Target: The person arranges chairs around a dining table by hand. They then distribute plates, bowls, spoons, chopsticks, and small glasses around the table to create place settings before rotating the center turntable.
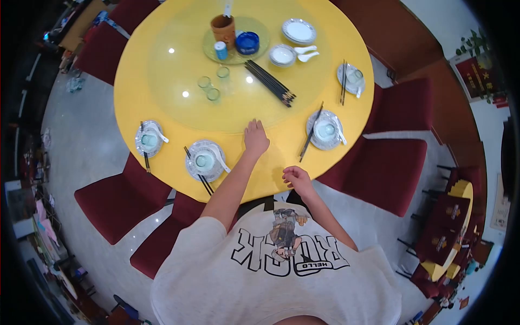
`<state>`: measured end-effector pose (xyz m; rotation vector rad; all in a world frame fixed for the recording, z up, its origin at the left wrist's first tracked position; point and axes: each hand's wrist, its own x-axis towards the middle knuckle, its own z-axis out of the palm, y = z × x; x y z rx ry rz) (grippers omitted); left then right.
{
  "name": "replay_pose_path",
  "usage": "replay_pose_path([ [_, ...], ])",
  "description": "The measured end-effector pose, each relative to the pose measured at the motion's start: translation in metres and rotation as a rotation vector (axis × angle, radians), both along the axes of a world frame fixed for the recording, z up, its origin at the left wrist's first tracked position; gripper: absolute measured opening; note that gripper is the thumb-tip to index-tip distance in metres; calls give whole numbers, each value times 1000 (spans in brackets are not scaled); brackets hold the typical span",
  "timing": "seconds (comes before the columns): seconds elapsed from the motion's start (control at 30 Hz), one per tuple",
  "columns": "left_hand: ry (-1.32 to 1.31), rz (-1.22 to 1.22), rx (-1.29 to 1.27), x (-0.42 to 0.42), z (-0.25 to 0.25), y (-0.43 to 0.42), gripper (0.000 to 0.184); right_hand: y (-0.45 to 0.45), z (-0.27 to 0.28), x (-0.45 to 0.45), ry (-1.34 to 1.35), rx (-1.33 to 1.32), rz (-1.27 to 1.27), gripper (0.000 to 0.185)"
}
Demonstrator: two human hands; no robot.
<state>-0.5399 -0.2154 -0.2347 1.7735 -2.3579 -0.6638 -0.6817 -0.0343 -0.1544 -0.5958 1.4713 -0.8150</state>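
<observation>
My left hand (pixel 256 138) reaches over the yellow round table (pixel 276 181), its fingers stretched out at the near rim of the glass turntable (pixel 168 92). It holds nothing. My right hand (pixel 297 179) hovers near the table's front edge, fingers loosely curled and apart, with nothing visible in them. Left of my left hand stands a place setting: a patterned plate (pixel 212 174) with a glass (pixel 204 160), a white spoon (pixel 221 159) and black chopsticks (pixel 206 184). Another plate (pixel 324 143) with a glass (pixel 326 130), spoon (pixel 341 131) and chopsticks (pixel 309 138) lies to the right.
The turntable bears a bundle of chopsticks (pixel 270 82), several glasses (pixel 213 94), stacked plates (pixel 298 31), bowls (pixel 282 55), spoons (pixel 307 57), a brown pot (pixel 222 31) and a blue ashtray (pixel 247 43). Further settings (pixel 149 138) (pixel 352 78) and maroon chairs (pixel 379 168) surround the table.
</observation>
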Motion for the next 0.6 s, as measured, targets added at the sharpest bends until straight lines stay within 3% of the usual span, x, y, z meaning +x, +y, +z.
replay_pose_path([
  [0.1,140,56,1,43,-8,-8,58,-17,-6,13,12,-32,104,17],
  [0.23,-65,146,-174,94,21,-15,55,-35,-4,30,-17,-43,172,16],
  [0.3,-179,131,-158,103,11,-22,57,-39,-2,34,-18,-55,178,15],
  [0.37,-224,102,-120,99,-12,-25,58,-41,-2,32,-27,-49,173,15],
  [0.6,-263,111,-45,27,-7,-6,62,-32,-2,2,-34,-21,56,17],
])
